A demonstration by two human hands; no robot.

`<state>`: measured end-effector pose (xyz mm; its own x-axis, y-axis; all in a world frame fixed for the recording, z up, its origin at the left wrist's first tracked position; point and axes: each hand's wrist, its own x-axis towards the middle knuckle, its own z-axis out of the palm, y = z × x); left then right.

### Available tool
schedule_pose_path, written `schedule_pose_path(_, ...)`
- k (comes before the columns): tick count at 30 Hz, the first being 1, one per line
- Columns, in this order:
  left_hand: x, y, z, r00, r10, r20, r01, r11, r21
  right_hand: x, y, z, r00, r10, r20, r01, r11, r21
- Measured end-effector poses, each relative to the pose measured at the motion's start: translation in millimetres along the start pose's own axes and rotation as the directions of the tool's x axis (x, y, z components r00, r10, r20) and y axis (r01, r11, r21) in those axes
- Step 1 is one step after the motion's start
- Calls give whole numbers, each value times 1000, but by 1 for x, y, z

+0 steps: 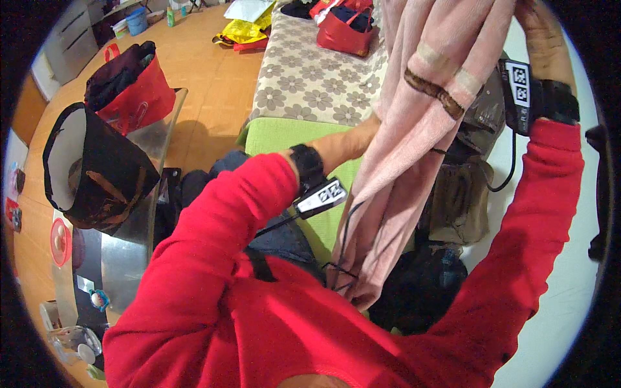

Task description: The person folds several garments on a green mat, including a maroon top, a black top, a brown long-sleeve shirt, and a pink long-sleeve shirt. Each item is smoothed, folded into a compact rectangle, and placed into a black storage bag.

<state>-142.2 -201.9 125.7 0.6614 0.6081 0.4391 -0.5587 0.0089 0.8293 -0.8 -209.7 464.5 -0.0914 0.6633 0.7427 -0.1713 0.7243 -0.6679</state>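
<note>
A long pink plush cloth (414, 123) with a brown-and-cream band hangs in loose folds in front of me, from the top of the view down to my lap. Whether it is a garment or a blanket I cannot tell. My left hand (374, 127) reaches behind its left side, and the folds hide the fingers. At the upper right, my right hand (546, 42) is raised against the cloth's top edge and appears to grip it, its fingertips near the rim of the view. Both wrists carry black straps with white marker tags.
A green cover (284, 136) and a flower-patterned cover (310, 84) lie ahead. On the left, a table edge (129, 258) holds a black fabric bin (113, 181) and a red bag (142, 97) of dark clothes. Dark bags (459, 200) stand by the right wall. Another red bag (346, 32) sits farther off.
</note>
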Motion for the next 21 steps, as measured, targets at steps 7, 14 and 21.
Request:
schedule_pose_path(7, 52, 145, -68, 496, 626, -602, 491, 370, 789, -12, -51, -99, 973, -97, -210, 60, 982, -177)
schedule_pose_path(14, -11, 296, -85, 713, 671, -205, -35, 327, 945, -51, -62, -141, 930, -144, -339, 93, 982, -161)
schedule_pose_path(21, -108, 149, -84, 960, -12, -279, 271, 285, 919, -229, 72, -164, 865, 192, -463, -346, 896, -276)
